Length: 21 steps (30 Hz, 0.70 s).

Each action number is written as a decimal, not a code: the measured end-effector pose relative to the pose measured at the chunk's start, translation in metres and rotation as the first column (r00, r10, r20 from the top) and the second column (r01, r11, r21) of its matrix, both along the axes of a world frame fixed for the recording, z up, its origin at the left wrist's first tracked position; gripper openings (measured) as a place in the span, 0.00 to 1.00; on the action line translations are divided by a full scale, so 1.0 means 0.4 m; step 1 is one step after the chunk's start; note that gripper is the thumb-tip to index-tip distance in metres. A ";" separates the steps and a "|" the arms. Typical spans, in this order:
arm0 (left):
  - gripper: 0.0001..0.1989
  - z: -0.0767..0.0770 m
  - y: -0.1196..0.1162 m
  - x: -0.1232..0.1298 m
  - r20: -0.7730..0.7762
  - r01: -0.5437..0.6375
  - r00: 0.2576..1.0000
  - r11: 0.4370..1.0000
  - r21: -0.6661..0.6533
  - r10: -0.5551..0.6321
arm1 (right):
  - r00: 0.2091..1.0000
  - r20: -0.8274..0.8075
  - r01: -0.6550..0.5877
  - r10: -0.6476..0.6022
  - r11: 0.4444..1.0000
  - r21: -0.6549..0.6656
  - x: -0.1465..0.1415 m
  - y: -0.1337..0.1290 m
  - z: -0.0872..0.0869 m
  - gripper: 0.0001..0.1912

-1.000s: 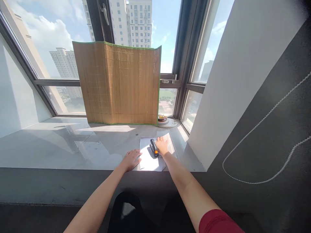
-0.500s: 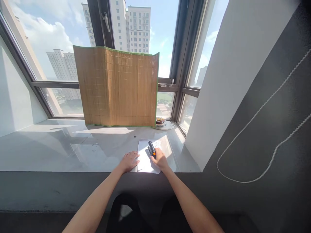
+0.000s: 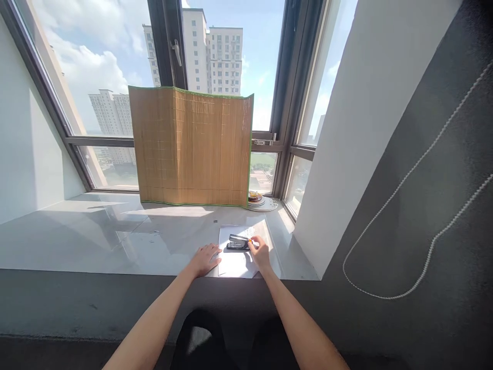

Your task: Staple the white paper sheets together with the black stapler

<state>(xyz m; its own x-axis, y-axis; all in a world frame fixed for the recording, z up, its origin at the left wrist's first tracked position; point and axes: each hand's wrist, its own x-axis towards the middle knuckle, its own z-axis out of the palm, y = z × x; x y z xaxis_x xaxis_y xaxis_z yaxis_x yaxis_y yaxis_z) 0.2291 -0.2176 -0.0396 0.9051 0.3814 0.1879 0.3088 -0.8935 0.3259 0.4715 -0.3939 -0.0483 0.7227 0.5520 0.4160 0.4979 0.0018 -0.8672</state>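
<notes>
Nearest to us, two dark-clad knees [image 3: 198,334] stand below the front edge of the pale sill [image 3: 88,246]. On the sill, we find the left hand [image 3: 206,260] palm down with its fingers extended and released, the fingertips at the left edge of the white paper [image 3: 233,264]. The right hand [image 3: 260,253] grasps the orange-marked end of the black stapler [image 3: 238,242], thumb and fingers closed about it. The stapler is over the paper, crosswise, its free end toward the left hand; we cannot tell whether it rests there or is held just above.

As to progress, we judge the paper to be laid out and the stapler in hand. We see no staple in the sheet at this scale, so we cannot confirm any fastening.

Beyond the paper lies a small dark piece [image 3: 215,221]. Farther back, we record stacked plates [image 3: 262,204] at the right and an upright bamboo mat [image 3: 200,149] before the window, with tall buildings [image 3: 227,59] outside.
</notes>
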 end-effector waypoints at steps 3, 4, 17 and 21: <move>0.21 0.004 0.000 0.001 -0.003 0.001 1.000 1.000 -0.005 -0.001 | 1.000 -0.007 -0.008 0.008 1.000 0.017 0.008 -0.003 -0.004 0.15; 0.21 0.005 0.000 0.000 -0.002 0.002 1.000 1.000 -0.013 -0.002 | 1.000 -0.016 -0.010 0.011 1.000 0.022 0.011 -0.004 -0.005 0.16; 0.26 0.032 -0.004 0.076 0.377 -0.082 0.799 0.705 -0.704 0.469 | 0.993 -0.082 0.088 -0.090 0.996 -0.024 0.016 0.011 -0.009 0.19; 0.35 0.040 -0.030 0.124 0.360 0.168 0.655 0.337 -0.926 0.665 | 0.991 -0.073 0.111 -0.114 0.993 -0.046 0.021 0.011 -0.010 0.21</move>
